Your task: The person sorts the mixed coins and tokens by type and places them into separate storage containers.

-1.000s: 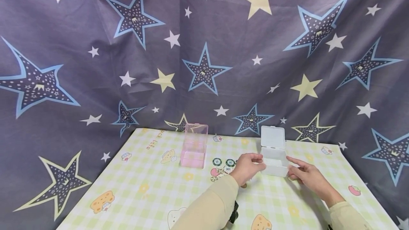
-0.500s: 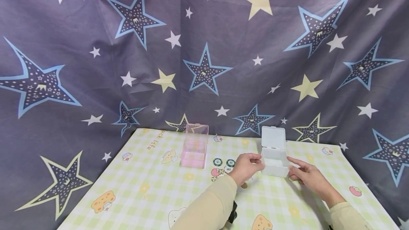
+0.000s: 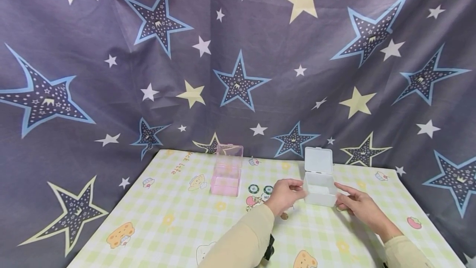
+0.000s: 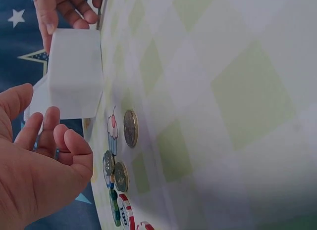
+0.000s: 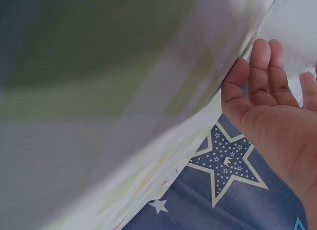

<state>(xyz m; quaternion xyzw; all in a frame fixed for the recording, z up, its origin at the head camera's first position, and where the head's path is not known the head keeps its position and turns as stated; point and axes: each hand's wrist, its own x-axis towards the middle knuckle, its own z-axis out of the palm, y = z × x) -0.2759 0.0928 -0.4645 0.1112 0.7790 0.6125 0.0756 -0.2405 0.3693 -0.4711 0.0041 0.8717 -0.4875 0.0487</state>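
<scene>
A small white box stands on the table with its lid raised; its visible inside looks bare. My left hand is at the box's left side, fingers loosely bent. In the left wrist view, the left hand has its thumb and fingers spread, holding nothing. My right hand is at the box's right side, index finger along the rim and thumb by the front corner. The right wrist view shows the right hand with relaxed fingers beside the white wall; contact there is hard to tell.
A clear pink box with its lid up stands to the left. Between the boxes lie green poker chips, a red-edged 100 chip and several coins, one coin nearer me. A star-printed curtain hangs behind the table.
My left hand has drawn slightly left from the white box, and more of the near coin shows. The right hand and both boxes look unmoved on the table.
</scene>
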